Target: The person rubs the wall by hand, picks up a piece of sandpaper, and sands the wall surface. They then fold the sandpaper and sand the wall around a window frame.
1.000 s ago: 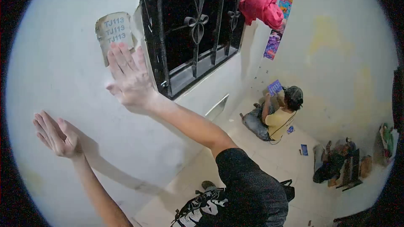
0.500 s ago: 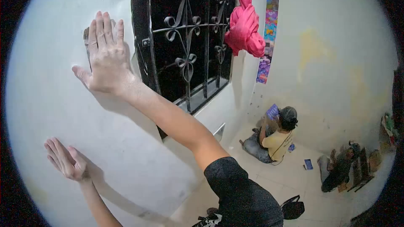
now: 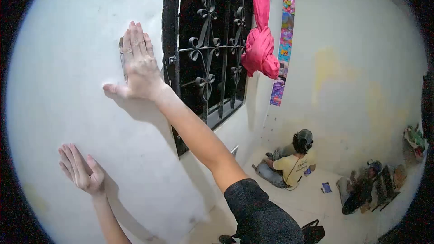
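Above and left of the window, my right hand (image 3: pixel 141 70) lies flat against the white wall (image 3: pixel 54 86), fingers stretched upward and thumb out to the left. Under its palm it holds a brown-grey sheet, which looks like sandpaper (image 3: pixel 121 50); only a strip at the left shows. Pale dust covers this hand. Lower on the same wall, my left hand (image 3: pixel 83 171) rests with its fingers extended and thumb apart, holding nothing that I can see. Both hands cast shadows on the plaster.
A dark window with a scrolled metal grille (image 3: pixel 208 49) is right of my right hand. A knotted pink curtain (image 3: pixel 262 54) hangs beside it. In the corner a person in a yellow shirt (image 3: pixel 291 167) sits on the floor; another person (image 3: pixel 359 194) is farther right. A black bag (image 3: pixel 313 232) is below.
The view has shifted, so the window sits lower and farther right. My right hand has slid slightly up and right along the wall with the sandpaper. The seated person's purple sheet is out of sight.
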Motion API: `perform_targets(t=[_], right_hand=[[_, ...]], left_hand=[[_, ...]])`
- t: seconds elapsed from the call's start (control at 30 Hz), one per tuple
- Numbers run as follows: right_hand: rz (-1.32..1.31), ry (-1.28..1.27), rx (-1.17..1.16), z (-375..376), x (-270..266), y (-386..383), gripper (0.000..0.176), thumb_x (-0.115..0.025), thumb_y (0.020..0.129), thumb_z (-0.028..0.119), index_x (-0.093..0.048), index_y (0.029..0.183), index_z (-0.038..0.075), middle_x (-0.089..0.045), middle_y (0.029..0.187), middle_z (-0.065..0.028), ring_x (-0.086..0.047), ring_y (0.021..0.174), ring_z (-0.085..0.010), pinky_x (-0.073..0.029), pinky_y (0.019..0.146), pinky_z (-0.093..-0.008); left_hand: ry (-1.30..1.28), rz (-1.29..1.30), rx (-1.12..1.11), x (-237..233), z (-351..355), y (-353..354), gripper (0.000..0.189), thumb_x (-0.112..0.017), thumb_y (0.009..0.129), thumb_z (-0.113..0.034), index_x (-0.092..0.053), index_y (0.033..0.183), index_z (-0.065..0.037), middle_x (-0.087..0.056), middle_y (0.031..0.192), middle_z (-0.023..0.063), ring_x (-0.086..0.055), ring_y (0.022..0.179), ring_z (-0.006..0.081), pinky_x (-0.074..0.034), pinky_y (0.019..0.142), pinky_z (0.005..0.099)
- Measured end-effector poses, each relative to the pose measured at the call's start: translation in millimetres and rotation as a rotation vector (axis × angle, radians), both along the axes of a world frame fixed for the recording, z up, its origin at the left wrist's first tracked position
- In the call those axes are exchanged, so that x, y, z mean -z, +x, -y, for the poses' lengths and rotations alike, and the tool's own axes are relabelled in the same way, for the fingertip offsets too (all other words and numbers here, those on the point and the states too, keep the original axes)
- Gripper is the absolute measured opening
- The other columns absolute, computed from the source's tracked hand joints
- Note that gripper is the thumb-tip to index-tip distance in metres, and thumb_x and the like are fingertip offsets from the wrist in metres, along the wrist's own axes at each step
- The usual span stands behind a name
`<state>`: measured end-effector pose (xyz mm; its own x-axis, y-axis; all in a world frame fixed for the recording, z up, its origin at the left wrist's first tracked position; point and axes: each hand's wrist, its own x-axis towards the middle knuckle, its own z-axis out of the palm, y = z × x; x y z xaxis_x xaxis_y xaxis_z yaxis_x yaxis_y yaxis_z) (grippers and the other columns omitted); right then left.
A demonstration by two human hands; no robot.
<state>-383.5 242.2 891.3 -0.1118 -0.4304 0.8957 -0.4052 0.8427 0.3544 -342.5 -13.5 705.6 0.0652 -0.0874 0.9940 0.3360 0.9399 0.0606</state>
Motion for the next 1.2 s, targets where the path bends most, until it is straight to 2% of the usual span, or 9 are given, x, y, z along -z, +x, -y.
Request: perform_targets(t=[0.27, 0.43, 0.53, 0.67, 0.77, 0.87, 1.0, 1.1, 1.2], right_hand=[[-0.029, -0.038, 0.102, -1, 30, 4, 0.114, -0.047, 0.084, 0.071, -0.006, 0.147, -0.014, -0.009, 0.155, -0.0335, -0.007, 0.146, -0.0442, -0.007, 0.118, -0.0513], [-0.01, -0.108, 0.081, 2, 53, 6, 0.096, -0.05, 0.089, 0.053, -0.012, 0.148, -0.012, -0.012, 0.154, -0.0336, -0.008, 0.146, -0.0441, -0.006, 0.118, -0.051], [0.101, -0.234, 0.035, 25, 100, 34, 0.097, -0.057, 0.084, 0.047, -0.015, 0.147, -0.012, -0.013, 0.155, -0.0317, -0.008, 0.146, -0.0437, -0.006, 0.119, -0.0511], [0.132, -0.238, -0.094, 35, 230, 23, 0.087, -0.054, 0.087, 0.038, -0.016, 0.147, -0.013, -0.013, 0.154, -0.0328, -0.007, 0.145, -0.0462, -0.004, 0.118, -0.0538], [0.123, -0.328, 0.013, 49, 263, 14, 0.077, -0.05, 0.089, 0.025, -0.017, 0.145, -0.016, -0.013, 0.153, -0.0355, -0.009, 0.145, -0.0486, -0.005, 0.117, -0.0544], [0.099, -0.477, -0.007, 65, 211, 21, 0.068, -0.043, 0.092, 0.019, -0.018, 0.145, -0.015, -0.014, 0.154, -0.0323, -0.008, 0.146, -0.0457, -0.005, 0.119, -0.0526], [0.002, -0.67, 0.032, 81, 98, 13, 0.063, -0.039, 0.096, 0.02, -0.02, 0.145, -0.015, -0.016, 0.155, -0.0306, -0.01, 0.146, -0.0415, -0.007, 0.119, -0.0482], [-0.044, -0.623, 0.014, 102, 38, 6, 0.063, -0.037, 0.097, 0.023, -0.019, 0.146, -0.013, -0.013, 0.156, -0.0291, -0.007, 0.147, -0.0403, -0.005, 0.119, -0.0486], [-0.049, -0.327, -0.029, 141, 58, 22, 0.067, -0.041, 0.095, 0.024, -0.019, 0.147, -0.012, -0.014, 0.156, -0.0281, -0.008, 0.147, -0.0401, -0.004, 0.119, -0.0497]], left_hand=[[-0.184, 0.12, 0.033, 2, 24, 8, 0.053, -0.055, 0.082, -0.009, -0.054, 0.134, 0.0, -0.051, 0.142, 0.0142, -0.043, 0.136, 0.0287, -0.025, 0.117, 0.0425], [-0.336, 0.158, 0.07, 5, 51, 13, 0.053, -0.055, 0.08, -0.01, -0.056, 0.133, 0.0, -0.053, 0.14, 0.0132, -0.045, 0.135, 0.0284, -0.03, 0.115, 0.0429], [-0.292, 0.104, 0.04, 9, 46, 8, 0.052, -0.055, 0.081, -0.011, -0.057, 0.131, 0.0, -0.054, 0.139, 0.0133, -0.046, 0.134, 0.0284, -0.03, 0.115, 0.0429], [-0.286, 0.126, 0.065, 7, 45, 12, 0.049, -0.055, 0.081, -0.012, -0.059, 0.129, 0.0, -0.055, 0.138, 0.0129, -0.047, 0.134, 0.0285, -0.031, 0.114, 0.043], [-0.304, 0.064, 0.091, 8, 47, 10, 0.049, -0.056, 0.081, -0.013, -0.059, 0.129, 0.0, -0.056, 0.137, 0.0128, -0.047, 0.133, 0.0282, -0.032, 0.114, 0.044], [-0.29, 0.091, 0.117, 4, 46, 16, 0.047, -0.055, 0.081, -0.013, -0.061, 0.127, -0.001, -0.057, 0.136, 0.012, -0.048, 0.132, 0.028, -0.033, 0.113, 0.0451], [-0.299, 0.055, 0.157, 5, 49, 8, 0.045, -0.055, 0.082, -0.013, -0.062, 0.125, -0.001, -0.058, 0.135, 0.0118, -0.05, 0.13, 0.0282, -0.035, 0.112, 0.0454], [-0.308, 0.048, 0.2, 6, 53, 11, 0.045, -0.055, 0.082, -0.013, -0.062, 0.125, -0.001, -0.059, 0.133, 0.0121, -0.051, 0.129, 0.0281, -0.036, 0.111, 0.0452], [-0.334, 0.113, 0.264, 3, 59, 17, 0.047, -0.056, 0.083, -0.015, -0.06, 0.128, -0.002, -0.057, 0.135, 0.0121, -0.05, 0.131, 0.0271, -0.034, 0.112, 0.0447]])
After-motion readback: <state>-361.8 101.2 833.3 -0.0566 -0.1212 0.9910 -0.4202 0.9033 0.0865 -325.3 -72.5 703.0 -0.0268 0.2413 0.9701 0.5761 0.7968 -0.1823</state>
